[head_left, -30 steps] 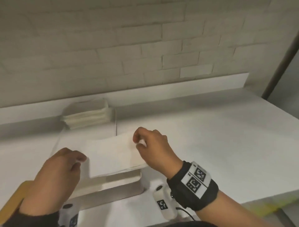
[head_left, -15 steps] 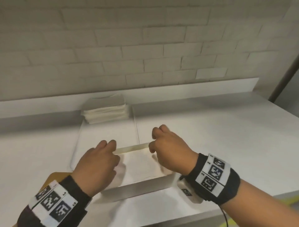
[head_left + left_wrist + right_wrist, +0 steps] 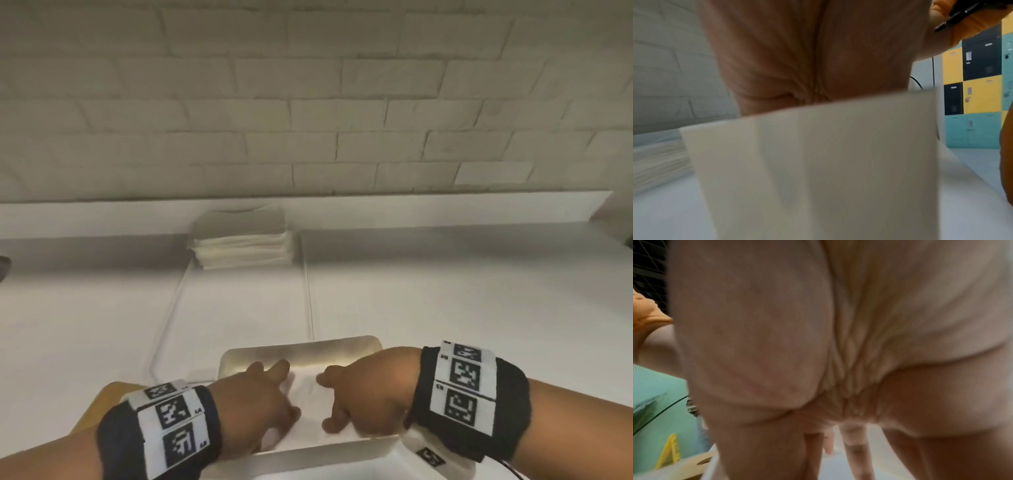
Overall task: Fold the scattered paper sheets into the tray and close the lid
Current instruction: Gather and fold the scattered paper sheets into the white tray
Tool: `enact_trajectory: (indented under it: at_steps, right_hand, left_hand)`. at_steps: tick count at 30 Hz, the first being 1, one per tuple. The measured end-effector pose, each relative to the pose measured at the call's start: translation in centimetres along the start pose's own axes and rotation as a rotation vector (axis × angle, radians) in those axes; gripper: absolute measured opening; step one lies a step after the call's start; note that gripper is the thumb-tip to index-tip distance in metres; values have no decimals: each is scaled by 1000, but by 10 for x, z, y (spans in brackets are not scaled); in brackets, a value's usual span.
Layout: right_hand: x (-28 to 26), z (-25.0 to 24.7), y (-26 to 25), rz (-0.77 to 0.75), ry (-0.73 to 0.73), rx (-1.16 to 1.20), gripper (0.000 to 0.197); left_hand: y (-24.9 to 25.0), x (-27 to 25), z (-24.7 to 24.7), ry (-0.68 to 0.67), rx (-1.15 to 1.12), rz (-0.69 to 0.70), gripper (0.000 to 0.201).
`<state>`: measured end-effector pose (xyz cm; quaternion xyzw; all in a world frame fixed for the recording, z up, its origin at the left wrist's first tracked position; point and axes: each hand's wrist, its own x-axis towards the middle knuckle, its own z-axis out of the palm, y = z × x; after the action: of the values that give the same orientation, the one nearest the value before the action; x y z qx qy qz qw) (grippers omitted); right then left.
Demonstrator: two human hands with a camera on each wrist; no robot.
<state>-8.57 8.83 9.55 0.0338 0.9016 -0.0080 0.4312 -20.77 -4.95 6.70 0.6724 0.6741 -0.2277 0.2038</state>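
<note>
A shallow metal tray (image 3: 301, 346) sits at the near edge of the white table. A folded white paper sheet (image 3: 310, 407) lies inside it. My left hand (image 3: 265, 399) rests flat on the sheet's left part, fingers spread. Opposite it, my right hand (image 3: 356, 399) presses fingertips down on the right part. In the left wrist view the sheet (image 3: 828, 162) fills the space under the palm and hides the fingers. Straight fingers (image 3: 854, 449) point down in the right wrist view. A stack of folded paper (image 3: 243, 253) stands at the back by the wall.
A clear flat lid (image 3: 239, 308) lies on the table between the stack and the tray. A wooden edge (image 3: 99, 401) shows at the lower left. A brick wall and a white ledge (image 3: 445, 212) bound the far side.
Both hands brought the folded sheet down into the tray and let go of their pinch. They now lie on top of it, closer together.
</note>
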Motion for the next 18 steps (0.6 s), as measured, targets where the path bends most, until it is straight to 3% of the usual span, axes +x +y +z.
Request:
enact_trajectory:
  at_steps: [2, 5, 8, 13, 18]
  right_hand:
    - [-1, -3, -1, -65, -107, -146, 69]
    - [-3, -5, 1, -121, -115, -229, 65]
    - [-26, -18, 8, -101, -10, 44, 54]
    - [-69, -87, 20, -52, 125, 183, 35]
    - [-23, -165, 47, 69, 428, 138, 31]
  left_hand:
    - [-4, -2, 4, 3, -35, 9, 48]
    - [-13, -7, 0, 20, -100, 24, 53]
    - [-23, -14, -18, 60, -234, 44, 50]
    - [-66, -46, -62, 428, -295, -10, 28]
    - [-153, -35, -74, 746, -299, -171, 44]
